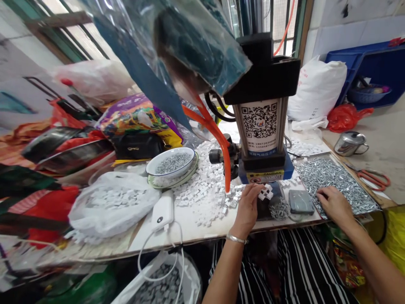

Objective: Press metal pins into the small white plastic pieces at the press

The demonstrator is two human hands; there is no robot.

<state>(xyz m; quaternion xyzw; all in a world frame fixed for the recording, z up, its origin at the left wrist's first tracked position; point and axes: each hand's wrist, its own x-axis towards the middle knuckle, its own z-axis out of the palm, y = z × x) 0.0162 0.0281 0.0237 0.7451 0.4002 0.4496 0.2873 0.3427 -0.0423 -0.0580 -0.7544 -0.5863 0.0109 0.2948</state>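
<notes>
My left hand [248, 209], with a silver bangle at the wrist, is closed beside the base of a bench press [261, 126]. A small cluster of white plastic blocks [265, 192] sits against its fingers, at the press's front. On the right, my right hand [335, 204] rests over the near left edge of a tray filled with small metal pins [338, 177]. Its fingers are curled together, and their tips are partly hidden among the pins. Between my hands lie a small heap of metal pins [279, 209] and a grey square box [300, 202].
Loose white blocks [202, 181] cover the table left of the press. Further left are a bowl of pins [172, 164], a white power bank [163, 211] and a plastic bag of blocks [114, 202]. Orange-handled scissors [373, 179] and a metal mug [350, 143] lie right.
</notes>
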